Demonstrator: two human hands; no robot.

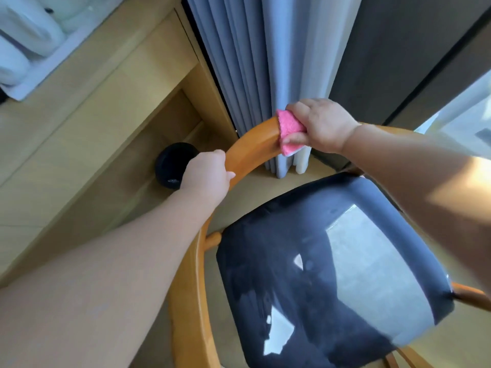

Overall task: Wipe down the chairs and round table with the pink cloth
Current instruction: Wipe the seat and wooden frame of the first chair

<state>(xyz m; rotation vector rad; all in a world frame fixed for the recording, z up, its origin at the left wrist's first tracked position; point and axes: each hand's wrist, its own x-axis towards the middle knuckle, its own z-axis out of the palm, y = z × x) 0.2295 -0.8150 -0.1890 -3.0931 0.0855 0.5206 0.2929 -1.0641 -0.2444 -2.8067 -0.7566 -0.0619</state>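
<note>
Right hand [321, 126] holds the pink cloth [289, 131], fingers curled over the top and thumb pinching from underneath. The cloth is folded and wrapped around the top rail [252, 150] of the chair [186, 288], touching the wood at the high point of the curve. A white edge of the cloth shows at its lower corner.

Left hand [206, 172] grips the same rail bare, lower down and to the left of the cloth. Its fingers are closed round the wood with the thumb on the near side. The two hands are apart, with a stretch of bare orange wood between them.

The rail curves down and round both sides of the seat cushion [318, 261]. The cushion is dark blue-grey, with bright sun patches on it.

Behind the rail hangs a pleated grey-blue curtain [252, 62], its hem reaching the floor just beyond the chair. A pale sheer curtain [465, 115] is at the right edge.

Left of the left hand is a black round bin [171, 160], standing in the recess under a light wooden desk unit [106, 88] and partly hidden by the wrist. The bin's inside is dark; contents cannot be told.

White bedding [26, 35] lies at the top left, blurred.
</note>
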